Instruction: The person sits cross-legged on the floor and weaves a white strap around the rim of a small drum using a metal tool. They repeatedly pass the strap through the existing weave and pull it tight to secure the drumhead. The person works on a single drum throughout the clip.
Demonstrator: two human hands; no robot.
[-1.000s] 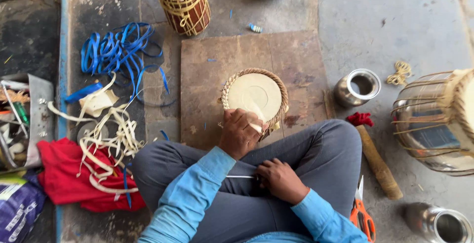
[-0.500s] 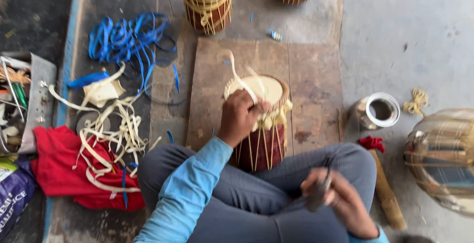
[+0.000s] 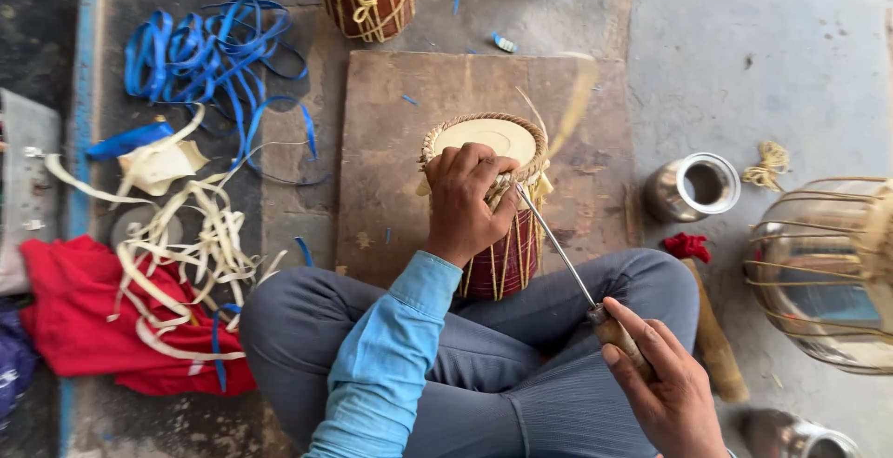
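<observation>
Here we sit cross-legged, our left hand [image 3: 468, 196] clenched over the rim of the small drum [image 3: 493, 207] between our knees, steadying it, while our right hand [image 3: 662, 385] grips a metal spike [image 3: 558, 242] poked under its lacing.

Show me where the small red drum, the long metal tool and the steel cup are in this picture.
small red drum [image 3: 507, 258], head view, on its red side wall with the lacing.
long metal tool [image 3: 556, 242], head view, on the middle of its thin shaft.
steel cup [image 3: 668, 196], head view, on its outer wall.
</observation>
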